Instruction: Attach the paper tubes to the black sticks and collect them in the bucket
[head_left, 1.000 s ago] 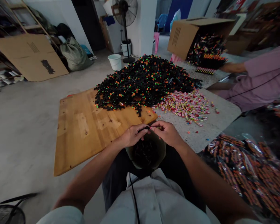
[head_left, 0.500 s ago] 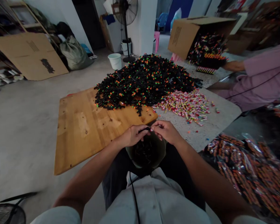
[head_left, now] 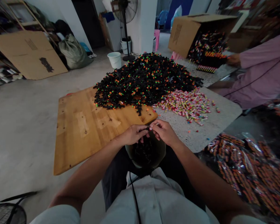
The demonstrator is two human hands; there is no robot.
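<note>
My left hand [head_left: 135,134] is closed on a small black plastic piece, mostly covered by the fingers. My right hand [head_left: 165,132] pinches a small pink-and-white tube [head_left: 151,128] against that piece. Both hands meet over the rim of a bucket [head_left: 162,152] between my legs, which has dark plastic pieces in it. Beyond them rises a large heap of black plastic pieces [head_left: 144,81] with orange and green tips. To its right lies a pile of small pink and yellow tubes [head_left: 186,104].
A wooden board [head_left: 84,130] and a grey tabletop [head_left: 221,105] bear the heaps. A co-worker in a pink top [head_left: 266,71] sits at the right by a tipped cardboard box [head_left: 184,34]. Bagged orange-and-black pieces [head_left: 254,171] lie lower right; a white bucket [head_left: 114,59] stands behind.
My hands have shifted very slightly, staying together over the bucket, and the tube's end shows more clearly. The co-worker's hand has moved a little up and to the right.
</note>
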